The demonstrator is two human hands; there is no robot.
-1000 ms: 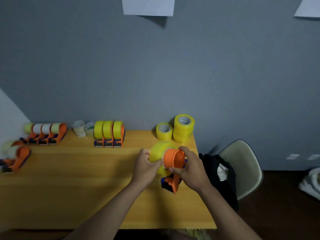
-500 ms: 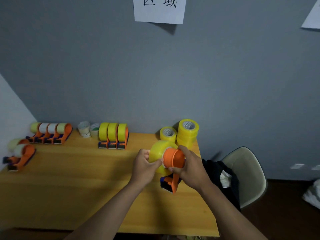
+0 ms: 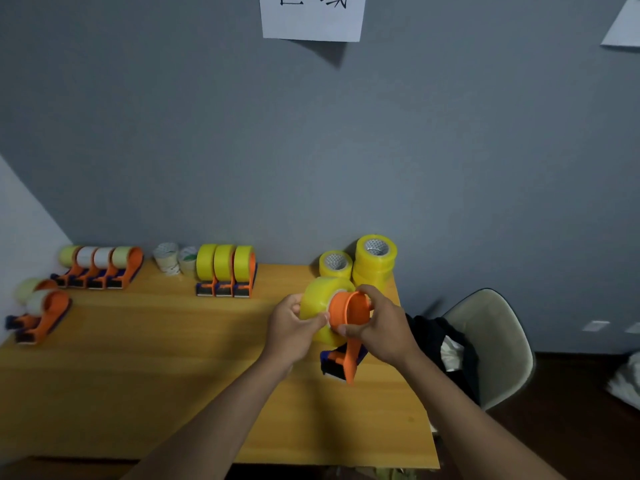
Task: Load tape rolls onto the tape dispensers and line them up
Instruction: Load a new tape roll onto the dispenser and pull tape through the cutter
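A yellow tape roll (image 3: 317, 306) is gripped by the left hand (image 3: 289, 329), while the orange dispenser (image 3: 348, 318) is held by the curled fingers of the right hand (image 3: 382, 329); both are held above the counter (image 3: 138, 375) near its right edge. The roll is judged to be mid-seating on the hub; a firm sideways push is called for next, then placement beside the loaded yellow row (image 3: 227, 270) at the back edge
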